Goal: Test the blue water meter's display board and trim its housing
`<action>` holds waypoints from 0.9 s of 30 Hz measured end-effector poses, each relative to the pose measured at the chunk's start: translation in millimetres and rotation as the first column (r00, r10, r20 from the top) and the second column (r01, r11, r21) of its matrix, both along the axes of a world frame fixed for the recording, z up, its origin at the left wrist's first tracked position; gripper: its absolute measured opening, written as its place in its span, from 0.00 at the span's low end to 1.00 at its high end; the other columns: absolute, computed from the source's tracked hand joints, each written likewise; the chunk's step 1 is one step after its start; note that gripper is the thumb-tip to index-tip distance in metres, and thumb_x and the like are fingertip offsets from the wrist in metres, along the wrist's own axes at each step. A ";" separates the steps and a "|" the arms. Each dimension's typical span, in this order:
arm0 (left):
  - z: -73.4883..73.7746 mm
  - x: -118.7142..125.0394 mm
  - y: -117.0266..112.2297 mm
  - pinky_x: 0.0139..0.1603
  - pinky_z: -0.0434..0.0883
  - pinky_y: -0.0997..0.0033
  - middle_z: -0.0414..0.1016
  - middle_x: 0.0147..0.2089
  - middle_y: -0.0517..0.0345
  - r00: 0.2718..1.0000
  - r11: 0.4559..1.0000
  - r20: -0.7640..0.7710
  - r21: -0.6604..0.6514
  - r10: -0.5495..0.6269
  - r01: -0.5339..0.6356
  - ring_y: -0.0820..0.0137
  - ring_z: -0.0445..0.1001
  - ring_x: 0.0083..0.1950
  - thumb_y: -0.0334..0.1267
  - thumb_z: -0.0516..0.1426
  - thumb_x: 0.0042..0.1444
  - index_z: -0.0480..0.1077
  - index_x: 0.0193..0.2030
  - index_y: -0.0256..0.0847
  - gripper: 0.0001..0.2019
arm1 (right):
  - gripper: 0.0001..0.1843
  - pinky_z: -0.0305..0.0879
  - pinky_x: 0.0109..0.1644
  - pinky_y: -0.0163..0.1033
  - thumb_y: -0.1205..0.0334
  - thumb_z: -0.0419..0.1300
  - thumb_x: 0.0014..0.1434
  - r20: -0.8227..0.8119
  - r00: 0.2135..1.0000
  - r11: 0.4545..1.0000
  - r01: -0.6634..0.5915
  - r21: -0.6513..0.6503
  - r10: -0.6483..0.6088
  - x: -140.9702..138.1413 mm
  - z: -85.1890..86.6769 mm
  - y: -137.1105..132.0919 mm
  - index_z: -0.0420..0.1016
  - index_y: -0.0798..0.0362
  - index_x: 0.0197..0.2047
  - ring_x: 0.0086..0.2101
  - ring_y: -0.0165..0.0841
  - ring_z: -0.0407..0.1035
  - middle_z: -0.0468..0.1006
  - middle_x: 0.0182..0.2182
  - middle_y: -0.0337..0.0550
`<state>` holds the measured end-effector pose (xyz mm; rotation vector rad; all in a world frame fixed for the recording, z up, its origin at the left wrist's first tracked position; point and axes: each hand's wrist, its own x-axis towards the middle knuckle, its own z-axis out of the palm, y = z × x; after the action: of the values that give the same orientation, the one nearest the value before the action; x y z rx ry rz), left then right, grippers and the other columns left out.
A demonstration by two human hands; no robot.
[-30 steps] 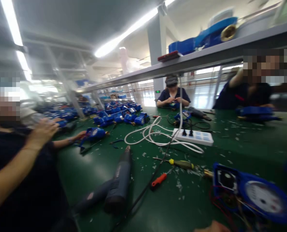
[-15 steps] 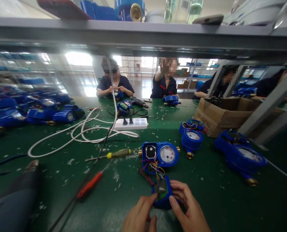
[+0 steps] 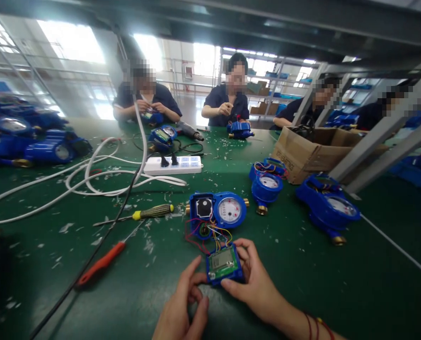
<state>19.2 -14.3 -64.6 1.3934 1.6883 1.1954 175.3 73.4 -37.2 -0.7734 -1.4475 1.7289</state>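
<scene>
The right hand [image 3: 258, 283] and left hand [image 3: 182, 309] pinch the circuit module [image 3: 224, 264] near the table's [image 3: 338, 293] front edge, display upward, its wires [image 3: 215, 234] slack toward the open water meter [image 3: 217, 211].

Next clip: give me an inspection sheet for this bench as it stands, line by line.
Surface: green table, strewn with pale scraps.
Job's things: blue module with green board, joined by coloured wires to the open blue meter.
Hands: left hand touches the module's left edge; right hand grips its right side.
Clutter: yellow screwdriver, orange screwdriver, two more meters, cardboard box.
Cables: power strip with two plugs, looped white cord, black cable.
Surroundings: co-workers seated opposite; stacked blue meters far left.
</scene>
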 end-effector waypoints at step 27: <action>17.6 -20.4 13.3 0.31 0.66 0.73 0.72 0.33 0.56 0.943 0.963 0.323 -0.220 -0.077 0.154 0.71 0.69 0.30 0.51 0.50 0.56 0.66 0.48 0.40 0.20 | 0.39 0.65 0.37 0.36 0.63 0.75 0.36 -0.170 0.970 0.948 -0.210 -0.238 0.172 20.0 4.4 4.3 0.51 0.47 0.42 0.37 0.35 0.71 0.70 0.41 0.42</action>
<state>-1.2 -1.1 -47.0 1.0754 1.4534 1.0402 195.3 77.7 -32.9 -0.6354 -1.2483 2.1055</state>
